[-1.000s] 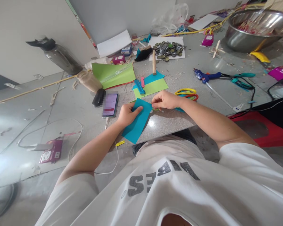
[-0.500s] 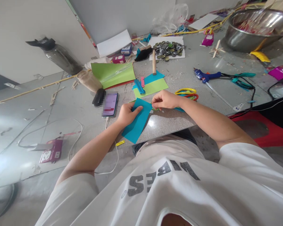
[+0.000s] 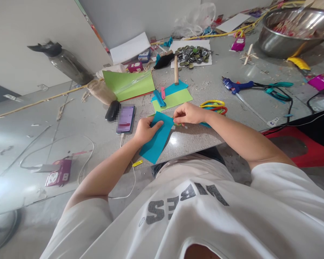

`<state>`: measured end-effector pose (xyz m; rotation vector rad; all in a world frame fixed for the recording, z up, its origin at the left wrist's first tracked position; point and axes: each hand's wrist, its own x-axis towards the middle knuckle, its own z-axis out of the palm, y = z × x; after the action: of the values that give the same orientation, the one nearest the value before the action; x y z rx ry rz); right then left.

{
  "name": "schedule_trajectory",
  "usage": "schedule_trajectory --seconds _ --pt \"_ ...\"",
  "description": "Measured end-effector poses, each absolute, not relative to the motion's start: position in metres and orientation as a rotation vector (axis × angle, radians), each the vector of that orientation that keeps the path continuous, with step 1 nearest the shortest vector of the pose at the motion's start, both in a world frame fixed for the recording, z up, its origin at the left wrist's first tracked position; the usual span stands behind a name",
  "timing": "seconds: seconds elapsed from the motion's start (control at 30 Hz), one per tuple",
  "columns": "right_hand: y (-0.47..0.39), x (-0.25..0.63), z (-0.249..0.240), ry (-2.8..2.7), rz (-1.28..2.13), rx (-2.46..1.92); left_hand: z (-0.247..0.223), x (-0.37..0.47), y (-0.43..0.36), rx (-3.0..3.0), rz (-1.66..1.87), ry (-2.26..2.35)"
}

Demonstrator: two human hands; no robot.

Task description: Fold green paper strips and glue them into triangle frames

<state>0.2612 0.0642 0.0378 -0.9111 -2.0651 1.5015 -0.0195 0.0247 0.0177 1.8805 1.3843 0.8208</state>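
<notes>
A blue sheet of paper (image 3: pixel 156 142) is tilted over the table's front edge. My left hand (image 3: pixel 147 130) grips its left side, thumb on top and the other fingers hidden beneath. At the sheet's upper right corner, my right hand (image 3: pixel 187 113) is closed in a pinch on the paper. Just beyond my hands lie a light green paper strip (image 3: pixel 178 100), a blue stapler-like tool (image 3: pixel 159 99) and a small pink piece (image 3: pixel 163 93). Scissors with yellow and red handles (image 3: pixel 212 105) rest beside my right wrist.
A phone (image 3: pixel 126 119) with a white cable lies left of my left hand. Farther back are green paper (image 3: pixel 129 86), a wooden-handled hammer (image 3: pixel 176 72) and a pile of bottle caps (image 3: pixel 194 55). A blue glue gun (image 3: pixel 237 86) and a metal bowl (image 3: pixel 275 45) stand to the right.
Almost nothing differs. Both hands keep hold of the blue paper in nearly the same place, and the whole view has shifted very slightly.
</notes>
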Motion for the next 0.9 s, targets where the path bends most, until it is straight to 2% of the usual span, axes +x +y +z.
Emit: schedule_trajectory --seconds 0.4,0.9 --pt "0.065 0.262 0.037 -2.074 1.434 -0.909 0.018 -0.018 0.024 1.844 0.821 1.392" --pt "0.07 0.262 0.027 -1.985 1.532 -0.858 0.018 -0.017 0.022 1.894 0.802 1.38"
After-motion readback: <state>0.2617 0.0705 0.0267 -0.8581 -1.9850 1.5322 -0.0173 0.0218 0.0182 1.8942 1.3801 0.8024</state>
